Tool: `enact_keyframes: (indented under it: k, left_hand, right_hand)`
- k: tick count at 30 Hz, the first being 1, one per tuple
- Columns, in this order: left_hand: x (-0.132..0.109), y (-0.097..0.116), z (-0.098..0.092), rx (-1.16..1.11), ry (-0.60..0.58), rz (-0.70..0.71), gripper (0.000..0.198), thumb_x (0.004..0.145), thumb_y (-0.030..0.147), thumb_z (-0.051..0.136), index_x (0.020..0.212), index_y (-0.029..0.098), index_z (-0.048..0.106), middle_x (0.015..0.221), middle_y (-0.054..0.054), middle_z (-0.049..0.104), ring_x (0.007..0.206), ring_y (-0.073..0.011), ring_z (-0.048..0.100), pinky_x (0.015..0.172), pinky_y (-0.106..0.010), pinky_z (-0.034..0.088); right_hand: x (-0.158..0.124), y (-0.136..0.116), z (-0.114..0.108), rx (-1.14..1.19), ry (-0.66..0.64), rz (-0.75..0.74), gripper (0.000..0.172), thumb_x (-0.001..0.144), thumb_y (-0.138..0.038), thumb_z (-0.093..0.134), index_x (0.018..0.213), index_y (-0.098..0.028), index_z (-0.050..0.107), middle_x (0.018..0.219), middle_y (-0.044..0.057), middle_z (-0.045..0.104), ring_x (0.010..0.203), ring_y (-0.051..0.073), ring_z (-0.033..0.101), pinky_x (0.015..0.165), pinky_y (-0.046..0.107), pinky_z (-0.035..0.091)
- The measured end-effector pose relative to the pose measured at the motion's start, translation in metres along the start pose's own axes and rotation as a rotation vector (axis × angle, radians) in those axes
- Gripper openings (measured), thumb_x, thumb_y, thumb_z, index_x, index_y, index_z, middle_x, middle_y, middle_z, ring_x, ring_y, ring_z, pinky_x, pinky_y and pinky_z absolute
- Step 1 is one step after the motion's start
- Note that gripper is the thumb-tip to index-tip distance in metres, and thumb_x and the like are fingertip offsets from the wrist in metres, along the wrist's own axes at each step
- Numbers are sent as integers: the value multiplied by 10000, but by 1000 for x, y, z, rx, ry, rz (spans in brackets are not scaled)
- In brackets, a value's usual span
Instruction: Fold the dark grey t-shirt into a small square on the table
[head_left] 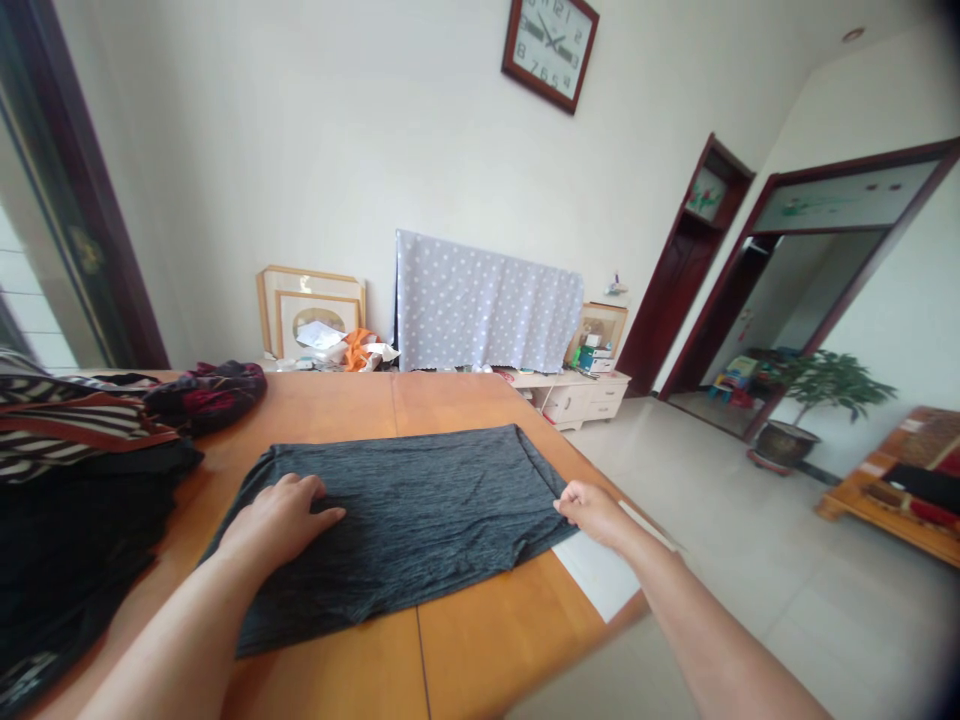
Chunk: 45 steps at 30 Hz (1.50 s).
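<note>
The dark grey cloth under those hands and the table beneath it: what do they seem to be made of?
The dark grey cloth looks like a soft knit fabric, with a heathered fleck and loose wrinkles; the exact fibre can't be told. The table looks like varnished wood, orange-toned with a slight sheen and a straight seam between boards.
</note>
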<state>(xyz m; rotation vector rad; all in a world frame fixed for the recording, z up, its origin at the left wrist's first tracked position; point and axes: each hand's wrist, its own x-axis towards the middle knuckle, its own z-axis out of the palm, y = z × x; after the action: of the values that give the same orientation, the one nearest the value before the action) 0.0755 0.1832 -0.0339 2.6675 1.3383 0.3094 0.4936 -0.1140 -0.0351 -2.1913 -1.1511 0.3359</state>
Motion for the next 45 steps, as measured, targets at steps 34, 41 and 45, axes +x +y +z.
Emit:
enact_keyframes:
  k: [34,41,45]
  left_hand:
    - [-12,15,-13,-43,-13,-44,486,746,618,592,1020,221,655,1105,-104,627,972,-261,620,852,-329,456]
    - [-14,17,-15,-40,-14,-62,464,750,607,607,1009,225,651,1105,-103,628,989,-266,618,845,-328,461]
    - [-15,16,-14,-37,-4,-53,454,757,588,610,1017,219,648,1110,-111,627,989,-268,619,842,-329,461]
  right_hand:
    - [-59,-101,32,-191,-273,-581,167,783,-118,571,683,-227,649,758,-19,669,776,154,584,824,287,403]
    - [-61,-124,55,-179,-216,-640,183,751,-150,630,889,-251,697,832,-10,664,832,164,583,807,278,396]
    - [-65,-134,66,-202,-288,-645,134,768,-142,597,784,-243,685,760,-21,638,755,143,574,789,266,392]
